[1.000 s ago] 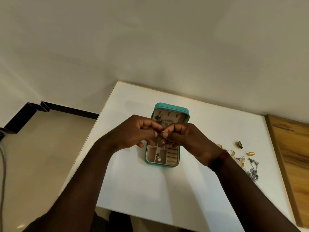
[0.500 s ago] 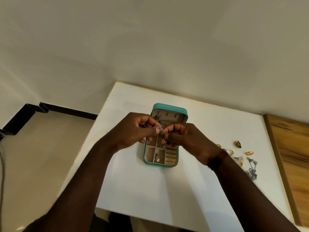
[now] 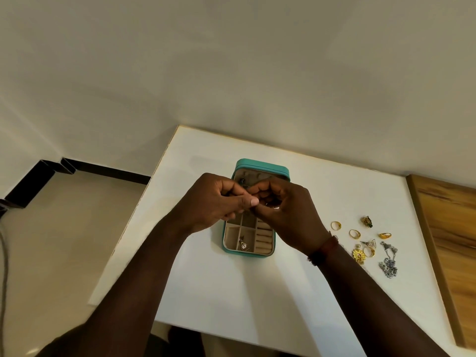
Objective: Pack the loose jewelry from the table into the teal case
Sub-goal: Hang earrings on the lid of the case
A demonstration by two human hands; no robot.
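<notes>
Your left hand [image 3: 213, 202] and right hand [image 3: 288, 215] are together, fingers curled, pinching a small piece [image 3: 275, 207] between them; only a glint of it shows. They hover over the open teal case [image 3: 262, 167] on the white table [image 3: 206, 279]. The loose jewelry [image 3: 358, 255] lies right of the case, near your right wrist.

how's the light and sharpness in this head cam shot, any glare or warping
Head view: dim, warm, even light, no glare; soft arm shadows on the white table; wide-angle stretch splays the table edges; the open teal case and loose gold and silver jewelry are fairly sharp; the small silvery piece pinched between left hand and right hand is mostly hidden by fingers.
</notes>
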